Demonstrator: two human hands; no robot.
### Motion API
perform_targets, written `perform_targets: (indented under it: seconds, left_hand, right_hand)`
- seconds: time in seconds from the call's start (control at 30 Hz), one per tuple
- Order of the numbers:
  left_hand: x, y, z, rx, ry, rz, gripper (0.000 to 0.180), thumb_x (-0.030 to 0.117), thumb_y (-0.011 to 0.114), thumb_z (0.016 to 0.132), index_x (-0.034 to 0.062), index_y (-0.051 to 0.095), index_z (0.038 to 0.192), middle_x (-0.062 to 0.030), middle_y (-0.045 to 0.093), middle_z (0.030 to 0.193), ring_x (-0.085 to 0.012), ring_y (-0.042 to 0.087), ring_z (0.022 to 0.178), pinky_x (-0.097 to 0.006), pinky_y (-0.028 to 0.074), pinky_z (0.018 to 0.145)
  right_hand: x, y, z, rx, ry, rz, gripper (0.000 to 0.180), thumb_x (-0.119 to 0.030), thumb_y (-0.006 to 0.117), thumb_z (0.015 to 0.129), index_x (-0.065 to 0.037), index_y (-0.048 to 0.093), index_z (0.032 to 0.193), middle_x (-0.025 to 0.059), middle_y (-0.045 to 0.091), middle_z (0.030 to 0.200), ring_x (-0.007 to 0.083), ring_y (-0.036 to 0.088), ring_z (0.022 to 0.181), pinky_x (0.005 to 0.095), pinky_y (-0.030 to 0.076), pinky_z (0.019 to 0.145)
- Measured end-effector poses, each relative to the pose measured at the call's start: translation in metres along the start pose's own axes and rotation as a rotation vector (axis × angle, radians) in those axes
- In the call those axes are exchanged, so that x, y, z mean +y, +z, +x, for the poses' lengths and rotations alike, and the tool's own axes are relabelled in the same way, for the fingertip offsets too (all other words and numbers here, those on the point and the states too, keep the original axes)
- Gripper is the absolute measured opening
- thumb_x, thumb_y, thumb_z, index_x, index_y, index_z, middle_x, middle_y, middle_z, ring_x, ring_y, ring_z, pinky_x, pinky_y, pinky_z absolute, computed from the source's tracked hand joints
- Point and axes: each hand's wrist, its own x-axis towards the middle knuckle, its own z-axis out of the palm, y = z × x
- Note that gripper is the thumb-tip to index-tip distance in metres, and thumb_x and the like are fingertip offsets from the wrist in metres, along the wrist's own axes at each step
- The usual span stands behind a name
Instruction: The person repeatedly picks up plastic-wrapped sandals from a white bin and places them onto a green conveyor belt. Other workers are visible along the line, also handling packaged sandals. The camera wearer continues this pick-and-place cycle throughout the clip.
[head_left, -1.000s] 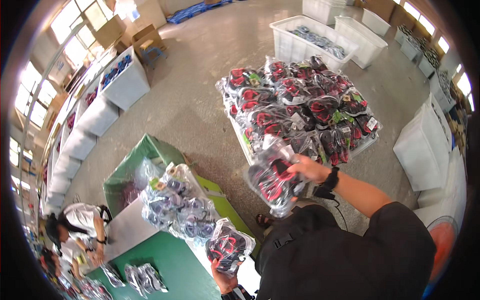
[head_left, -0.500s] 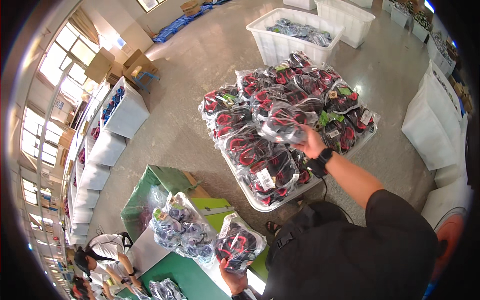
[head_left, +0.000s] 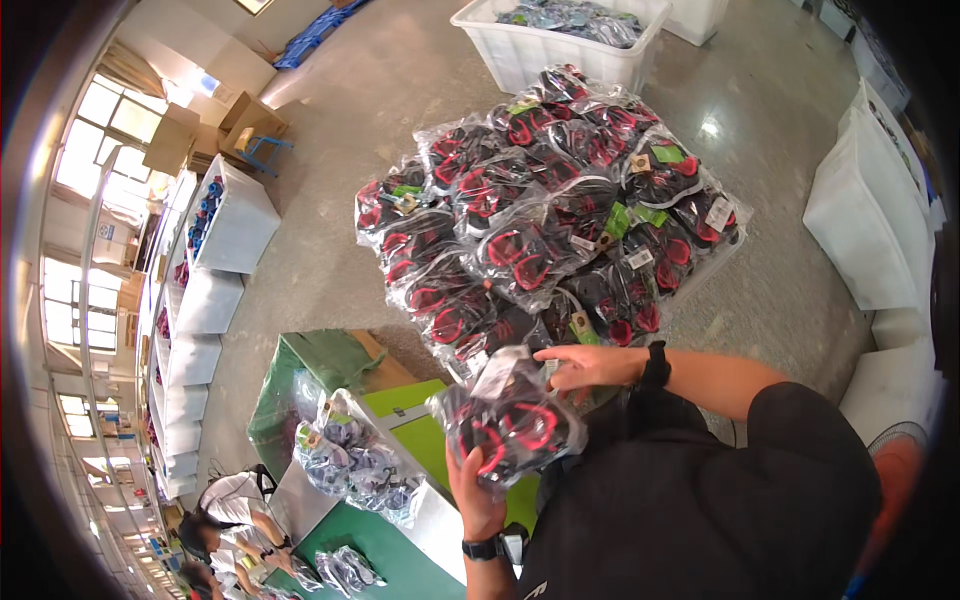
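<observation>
A clear plastic bag with a pair of black and red shoes (head_left: 515, 425) is in my left hand (head_left: 478, 495), its fingers wrapped round the near left side. My right hand (head_left: 595, 368) is at the bag's far right edge, index finger stretched out beside a white label (head_left: 497, 374); its lower fingers are partly hidden. Just beyond, a large heap of similar bagged shoes (head_left: 505, 255) rises above a white tub (head_left: 735, 250), several with green or white tags.
To the left are bagged grey-blue shoes (head_left: 350, 460), a green-topped table (head_left: 405, 560) and a green-covered box (head_left: 275, 400). A person in white (head_left: 235, 510) works at that table. White tubs stand ahead (head_left: 490, 50), along the left (head_left: 235, 215) and at right (head_left: 850, 220).
My right hand has let go of a bagged pair on the heap and come back to the bag in my left hand. That bag has moved up and right.
</observation>
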Motion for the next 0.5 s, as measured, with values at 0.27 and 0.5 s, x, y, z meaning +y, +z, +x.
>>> perform_targets:
  seconds: [0.27,0.5]
  left_hand:
    - [-0.026,0.085,0.092,-0.285,-0.078,0.57,0.068,0.014,0.061,0.102,0.0008,0.025,0.159,-0.0041,0.056,0.125,-0.0119,0.058,0.106,-0.026,0.051,0.09]
    - [-0.034,0.092,0.212,-0.16,0.037,0.671,0.056,0.011,0.068,0.098,-0.0059,0.044,0.145,-0.0003,0.06,0.103,-0.006,0.055,0.086,-0.021,0.046,0.07]
  right_hand:
    - [0.022,-0.032,-0.068,0.506,-0.238,0.419,0.096,-0.01,0.076,0.087,0.001,0.016,0.16,0.012,0.054,0.139,0.0178,0.061,0.114,0.031,0.051,0.095]
    - [0.059,-0.053,-0.114,0.685,-0.516,0.781,0.066,-0.018,0.072,0.089,-0.004,0.044,0.147,0.0027,0.064,0.121,0.0078,0.063,0.098,0.0249,0.052,0.086]
